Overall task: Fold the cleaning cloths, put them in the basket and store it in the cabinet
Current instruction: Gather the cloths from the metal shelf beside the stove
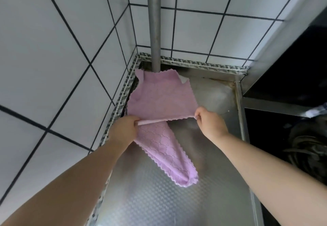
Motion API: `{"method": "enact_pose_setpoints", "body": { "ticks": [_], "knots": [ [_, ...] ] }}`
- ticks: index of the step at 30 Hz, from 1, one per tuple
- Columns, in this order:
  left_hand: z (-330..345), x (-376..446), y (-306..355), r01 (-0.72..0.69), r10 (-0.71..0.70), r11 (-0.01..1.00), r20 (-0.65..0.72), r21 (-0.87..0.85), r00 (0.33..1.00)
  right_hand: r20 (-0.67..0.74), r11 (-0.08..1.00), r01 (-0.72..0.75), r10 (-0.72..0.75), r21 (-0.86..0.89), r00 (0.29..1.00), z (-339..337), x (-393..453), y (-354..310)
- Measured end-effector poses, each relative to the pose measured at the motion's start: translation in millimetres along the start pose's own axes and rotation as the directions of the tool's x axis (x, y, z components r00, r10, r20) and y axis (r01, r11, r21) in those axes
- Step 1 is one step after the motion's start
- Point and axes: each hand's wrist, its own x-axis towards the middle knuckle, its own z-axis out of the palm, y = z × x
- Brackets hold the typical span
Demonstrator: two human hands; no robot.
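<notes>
Step in hand: folding, 1st cloth by the look of it. Pink cloth (159, 98) was held taut along one line over the steel counter (159, 199), in the corner just in front of the pipe (154, 22). L hand (123, 128) pinched the cloth's edge, fingers curled round it; R hand (209, 121) pinched the other end of the same line, thumb and fingers clamped on the fabric. Far half of cloth lay spread toward the pipe, its far edge touching the pipe's base; near half hung/trailed away from the pipe toward the person, partly doubled on itself, tip resting on counter. Fold not yet flat, edges not matched. Basket and cabinet not in view, nor other cloths. Hob (300, 128) sat well to the right of the pipe, beyond the counter's edge. Judgement: next move calls for bringing the held line over so the halves stack w/ scalloped edges aligned, then smoothing flat on counter. Risk: near half twisted, may crease unless shaken out first.
</notes>
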Motion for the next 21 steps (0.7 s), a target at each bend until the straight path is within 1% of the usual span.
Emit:
{"method": "enact_pose_setpoints", "body": {
  "ticks": [2,5,8,10,12,15,18,21],
  "knots": [
    [-8,-3,7,0.008,-0.011,0.999,-0.066,-0.045,0.998,-0.037,1.000,0.001,-0.002,-0.012,0.999,-12,-6,4],
    [-25,-6,19,-0.037,0.021,0.995,-0.161,-0.098,0.987,-0.100,1.000,-0.004,0.002,-0.017,0.995,-31,-11,5],
    [-46,-13,34,-0.063,0.030,0.988,-0.229,-0.141,0.973,-0.211,0.999,0.009,-0.017,-0.034,0.977,-54,-19,3],
    [-59,-19,45,-0.076,0.039,0.989,-0.268,-0.129,0.963,-0.253,0.999,0.012,-0.025,-0.049,0.967,-69,-26,1],
    [-71,-26,54,-0.090,0.048,0.988,-0.303,-0.125,0.952,-0.270,1.000,-0.004,-0.003,-0.028,0.963,-83,-33,1],
    [-85,-46,70,-0.101,0.052,0.986,-0.328,-0.134,0.943,-0.357,1.000,0.007,-0.015,-0.024,0.934,-102,-51,5],
    [-93,-66,83,-0.121,0.063,0.981,-0.337,-0.154,0.939,-0.384,1.000,0.019,-0.009,0.022,0.923,-119,-75,11],
    [-97,-103,102,-0.158,0.079,0.970,-0.381,-0.183,0.921,-0.374,0.988,0.023,0.036,0.152,0.927,-135,-116,23]
  ]
}}
